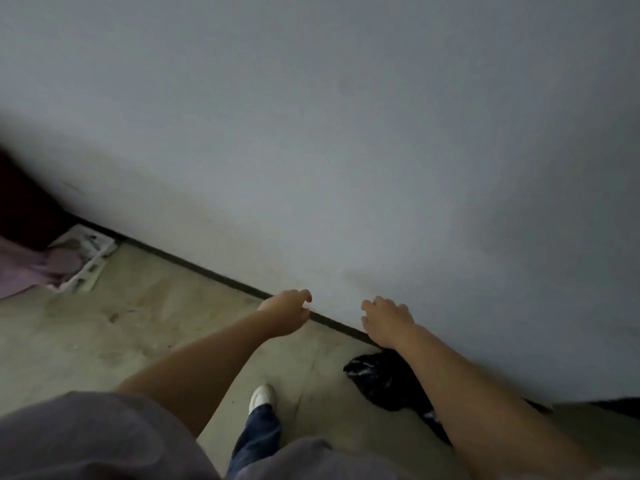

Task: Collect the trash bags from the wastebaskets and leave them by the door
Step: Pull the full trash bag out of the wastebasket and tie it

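Observation:
A black trash bag (379,379) lies on the floor against the foot of a pale wall, partly hidden under my right forearm. My right hand (386,322) hovers above and beyond the bag with fingers spread and nothing in it. To its left, my left hand (285,311) is held out over the dark baseboard, fingers loosely curled and holding nothing. No wastebasket or door shows in this view.
The pale wall (346,150) fills the upper view, with a dark baseboard (194,265) along its foot. A white crate (88,259) with pinkish cloth (24,271) sits at the far left. My white shoe (262,396) stands on the beige floor (138,323).

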`<move>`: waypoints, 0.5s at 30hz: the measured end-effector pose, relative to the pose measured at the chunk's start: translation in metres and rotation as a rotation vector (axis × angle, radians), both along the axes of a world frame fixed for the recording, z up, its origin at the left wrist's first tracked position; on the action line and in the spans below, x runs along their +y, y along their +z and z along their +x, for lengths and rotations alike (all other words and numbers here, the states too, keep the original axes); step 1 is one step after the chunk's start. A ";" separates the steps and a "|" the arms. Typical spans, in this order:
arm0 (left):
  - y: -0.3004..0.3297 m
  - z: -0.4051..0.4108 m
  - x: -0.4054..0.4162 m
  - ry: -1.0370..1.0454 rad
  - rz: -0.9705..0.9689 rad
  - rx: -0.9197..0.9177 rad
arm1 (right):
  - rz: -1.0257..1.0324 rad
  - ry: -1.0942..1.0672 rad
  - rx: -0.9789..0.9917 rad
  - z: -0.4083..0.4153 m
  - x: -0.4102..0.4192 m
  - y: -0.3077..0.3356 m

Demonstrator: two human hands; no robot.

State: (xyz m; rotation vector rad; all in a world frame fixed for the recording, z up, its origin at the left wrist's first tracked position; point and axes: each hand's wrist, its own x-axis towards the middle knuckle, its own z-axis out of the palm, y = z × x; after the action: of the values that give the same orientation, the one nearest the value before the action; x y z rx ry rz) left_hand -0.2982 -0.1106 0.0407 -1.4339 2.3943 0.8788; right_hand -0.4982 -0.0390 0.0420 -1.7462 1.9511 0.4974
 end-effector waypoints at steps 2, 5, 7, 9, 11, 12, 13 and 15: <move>0.003 0.040 0.013 0.123 -0.008 -0.018 | -0.005 0.113 -0.019 0.028 -0.013 0.002; 0.007 0.100 0.039 0.294 -0.013 -0.042 | 0.041 0.273 -0.030 0.079 -0.025 0.003; 0.008 0.142 0.058 0.417 0.003 -0.046 | 0.057 0.383 -0.026 0.118 -0.031 0.005; 0.010 0.183 0.078 0.538 0.014 -0.050 | 0.073 0.502 -0.025 0.161 -0.033 0.010; 0.011 0.221 0.100 0.651 0.020 -0.060 | 0.076 0.616 -0.025 0.203 -0.031 0.015; 0.011 0.240 0.112 0.701 0.022 -0.064 | 0.071 0.668 -0.024 0.225 -0.030 0.017; 0.011 0.257 0.123 0.747 0.026 -0.067 | 0.067 0.714 -0.023 0.246 -0.029 0.018; 0.012 0.291 0.148 0.826 0.037 -0.072 | 0.076 0.792 -0.018 0.288 -0.025 0.020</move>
State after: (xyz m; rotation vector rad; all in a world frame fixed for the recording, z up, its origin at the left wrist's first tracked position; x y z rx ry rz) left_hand -0.0073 0.0375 0.0522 -2.4281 1.6792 0.9774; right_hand -0.2101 -0.0642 0.0616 -2.4173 1.1360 0.7887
